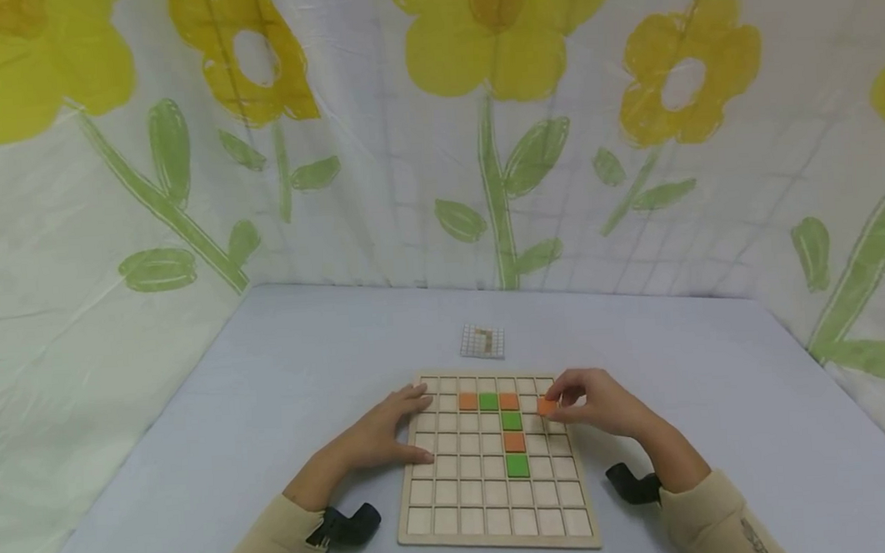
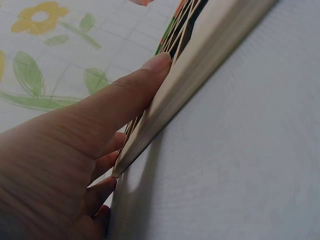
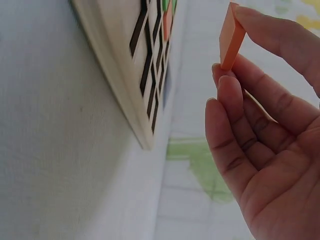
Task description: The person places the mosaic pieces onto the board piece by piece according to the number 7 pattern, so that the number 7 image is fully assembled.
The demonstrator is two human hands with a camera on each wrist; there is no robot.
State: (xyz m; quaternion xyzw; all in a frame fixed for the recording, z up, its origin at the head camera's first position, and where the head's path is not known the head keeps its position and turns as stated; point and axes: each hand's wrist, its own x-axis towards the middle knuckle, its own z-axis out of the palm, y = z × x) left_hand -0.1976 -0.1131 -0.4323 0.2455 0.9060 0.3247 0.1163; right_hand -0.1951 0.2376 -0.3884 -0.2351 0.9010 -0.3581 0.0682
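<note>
A square wooden grid board (image 1: 499,543) lies flat on the table. Orange tiles and green tiles (image 1: 517,465) fill several of its cells, in a short row near the far side and a column running down from that row's right end. My left hand (image 1: 379,430) rests on the board's left side, thumb (image 2: 156,65) over the rim and the other fingers spread farther along it. Between thumb and fingertips, my right hand (image 1: 603,402) pinches an orange square tile (image 3: 231,37). In the right wrist view this tile is held up off the board, near its right edge.
Behind the board lies a small card (image 1: 483,341) printed with a grid and a brownish pattern. A pale cloth covers the table (image 1: 217,422). Behind the table hangs a white curtain (image 1: 378,188) with yellow flowers. Dark camera mounts (image 1: 354,525) sit at both wrists.
</note>
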